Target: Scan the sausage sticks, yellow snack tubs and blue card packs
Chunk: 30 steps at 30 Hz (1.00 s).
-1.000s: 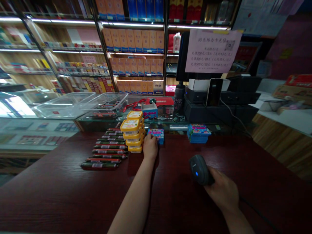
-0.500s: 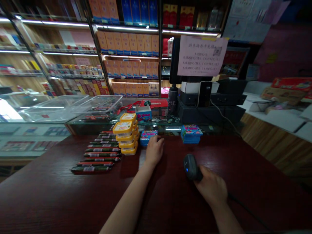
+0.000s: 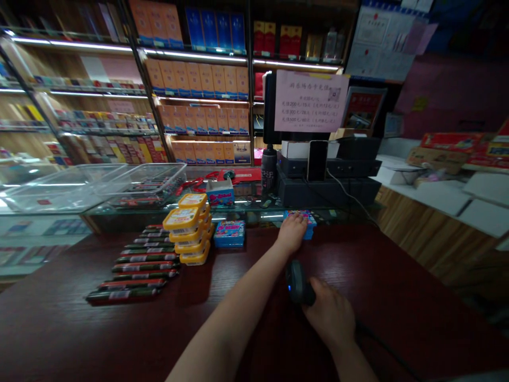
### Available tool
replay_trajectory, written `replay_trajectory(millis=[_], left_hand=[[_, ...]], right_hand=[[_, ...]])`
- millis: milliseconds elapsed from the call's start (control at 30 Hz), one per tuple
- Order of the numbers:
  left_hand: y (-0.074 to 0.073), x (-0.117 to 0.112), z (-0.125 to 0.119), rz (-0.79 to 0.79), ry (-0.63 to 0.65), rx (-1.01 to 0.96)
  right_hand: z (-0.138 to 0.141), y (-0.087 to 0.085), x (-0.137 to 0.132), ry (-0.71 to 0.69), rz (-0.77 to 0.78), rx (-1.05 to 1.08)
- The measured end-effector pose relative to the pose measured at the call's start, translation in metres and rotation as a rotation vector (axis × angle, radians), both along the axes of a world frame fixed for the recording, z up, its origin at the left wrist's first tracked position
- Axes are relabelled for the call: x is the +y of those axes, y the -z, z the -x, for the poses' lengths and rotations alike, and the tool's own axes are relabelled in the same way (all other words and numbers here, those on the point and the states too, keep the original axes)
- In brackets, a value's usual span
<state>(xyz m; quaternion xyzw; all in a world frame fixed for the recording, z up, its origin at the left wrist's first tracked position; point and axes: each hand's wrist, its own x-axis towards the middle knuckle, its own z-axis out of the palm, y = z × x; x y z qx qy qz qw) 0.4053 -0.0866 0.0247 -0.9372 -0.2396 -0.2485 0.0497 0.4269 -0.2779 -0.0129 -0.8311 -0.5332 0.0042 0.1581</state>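
My left hand [image 3: 293, 232] reaches to the right-hand stack of small blue packets [image 3: 310, 232], its fingers lying apart over the packets' top; the thumb is hard to make out. In my right hand [image 3: 332, 313] is a dark handheld barcode scanner [image 3: 297, 284] with a lit blue light, its head tilted up and to the left. Left of the hands, a second stack of blue packets [image 3: 229, 234] stands beside a pile of yellow-lidded tubs [image 3: 186, 233]. Farther left, several wrapped sausages [image 3: 139, 267] lie in a row.
Behind the dark red tabletop [image 3: 79, 339] runs a glass counter with an opened blue display box [image 3: 220, 193], clear plastic bins [image 3: 149, 180], a dark bottle [image 3: 269, 170] and a monitor bearing a pink paper notice [image 3: 310, 101]. The scanner's cable trails to the lower right.
My left hand has left the left blue stack and moved right onto the other one. The scanner stays in my right hand, with little movement. The view has shifted slightly to the right.
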Motion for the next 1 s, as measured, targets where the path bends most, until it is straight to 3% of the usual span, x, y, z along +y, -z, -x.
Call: replay_trajectory(millis=[200,333,433,533,600,700,800,867,1000], left_hand=[[0.000,0.003,-0.003,-0.042,-0.062,0.050],[-0.007,0.004,0.021,-0.135,-0.086,0.132],[-0.009,0.004,0.049,-0.078,-0.159,0.005],[-0.001,0.004,0.079,0.136,-0.272,-0.379],[0.009,0.002,0.096,0.407,-0.288,-0.737],[0.029,-0.006,0.111,0.965,-0.171,-1.240],[0.046,-0.017,0.119,1.370,-0.038,-1.473],[0.055,-0.022,0.122,1.460,-0.024,-1.508],[0.064,-0.025,0.123,1.476,-0.018,-1.556]], right_hand=[[0.000,-0.002,-0.001,-0.007,-0.009,0.017],[-0.001,-0.002,-0.001,-0.003,-0.013,0.028],[-0.001,-0.001,-0.001,-0.004,-0.029,0.031],[-0.001,-0.002,-0.002,-0.008,-0.039,0.017],[-0.001,-0.002,-0.002,-0.006,-0.046,0.008],[0.000,0.000,-0.004,-0.014,-0.055,0.000],[0.000,0.002,-0.005,-0.032,-0.050,-0.015],[0.001,0.002,-0.006,-0.042,-0.039,-0.016],[0.004,-0.005,-0.008,-0.018,-0.019,0.060]])
